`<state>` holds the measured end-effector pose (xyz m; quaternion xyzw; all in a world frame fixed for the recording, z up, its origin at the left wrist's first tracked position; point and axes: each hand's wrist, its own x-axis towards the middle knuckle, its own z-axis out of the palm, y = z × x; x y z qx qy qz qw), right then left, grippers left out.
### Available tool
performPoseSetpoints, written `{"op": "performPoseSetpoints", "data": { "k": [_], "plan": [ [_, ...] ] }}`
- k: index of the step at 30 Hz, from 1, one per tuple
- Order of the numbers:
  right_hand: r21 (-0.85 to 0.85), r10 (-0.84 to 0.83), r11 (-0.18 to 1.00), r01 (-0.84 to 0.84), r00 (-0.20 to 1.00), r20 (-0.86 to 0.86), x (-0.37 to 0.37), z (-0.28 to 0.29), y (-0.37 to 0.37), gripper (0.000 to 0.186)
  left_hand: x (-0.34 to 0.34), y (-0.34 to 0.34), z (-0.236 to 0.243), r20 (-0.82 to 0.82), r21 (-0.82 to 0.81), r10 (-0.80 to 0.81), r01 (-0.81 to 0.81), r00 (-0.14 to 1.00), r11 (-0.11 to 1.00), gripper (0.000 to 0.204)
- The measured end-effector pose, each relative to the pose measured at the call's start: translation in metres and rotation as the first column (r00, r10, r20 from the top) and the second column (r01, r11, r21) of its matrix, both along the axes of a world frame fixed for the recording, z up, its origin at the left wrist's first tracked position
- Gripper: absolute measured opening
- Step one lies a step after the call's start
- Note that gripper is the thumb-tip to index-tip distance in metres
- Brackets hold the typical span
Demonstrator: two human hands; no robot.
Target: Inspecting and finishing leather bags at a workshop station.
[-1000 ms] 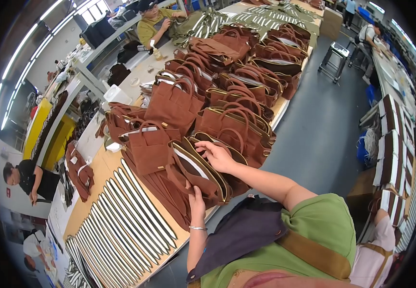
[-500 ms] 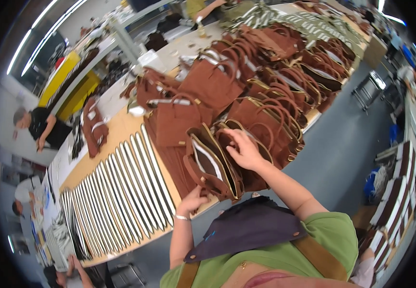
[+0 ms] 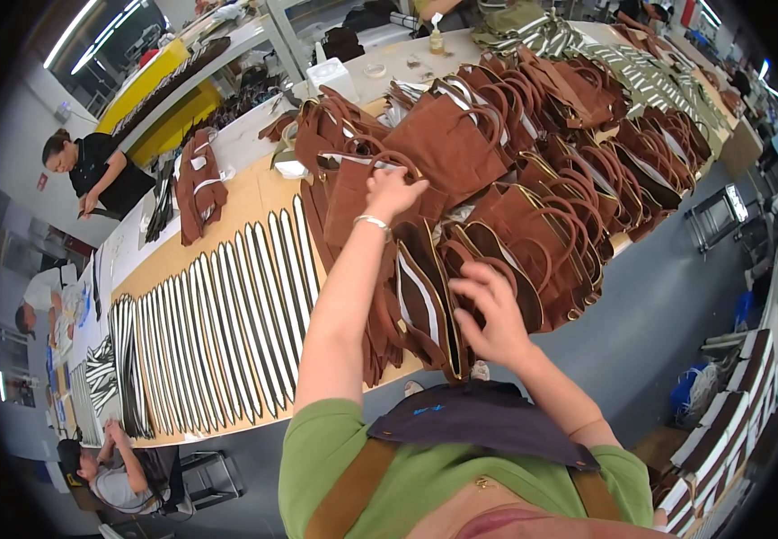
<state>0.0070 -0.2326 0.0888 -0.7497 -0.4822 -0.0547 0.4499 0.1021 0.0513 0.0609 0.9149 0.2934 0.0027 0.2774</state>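
My left hand (image 3: 392,194) reaches forward over a brown handbag (image 3: 353,199) lying flat, its fingers curled at the bag's top edge near the handle. Closer to me stands another brown handbag (image 3: 414,316), its zipped top gaping to show a dark inside and a white strip. Just right of that opening, my right hand (image 3: 495,316) holds nothing, fingers apart and slightly bent. Beside and partly behind this hand is a further brown bag (image 3: 519,269) with gold-coloured zip edging.
Rows of brown bags (image 3: 578,180) crowd the table's right side. Black-and-white strips (image 3: 227,323) lie side by side at left. A bundle of brown pieces (image 3: 200,184), a white box (image 3: 331,76) and a pump bottle (image 3: 437,40) sit farther back. Co-workers are at the left.
My left hand has gone from the near bag's lower left edge forward to the bag lying flat. My right hand has drawn back slightly from the near bag's opening.
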Motion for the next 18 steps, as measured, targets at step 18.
{"op": "performPoseSetpoints", "data": {
  "k": [18],
  "plan": [
    [-0.344, 0.327, 0.595, -0.726, 0.610, -0.722, -0.084, -0.099, 0.059, 0.069, -0.153, 0.088, 0.144, 0.840, -0.500, 0.438, 0.143, 0.320, 0.854, 0.037]
  ]
}}
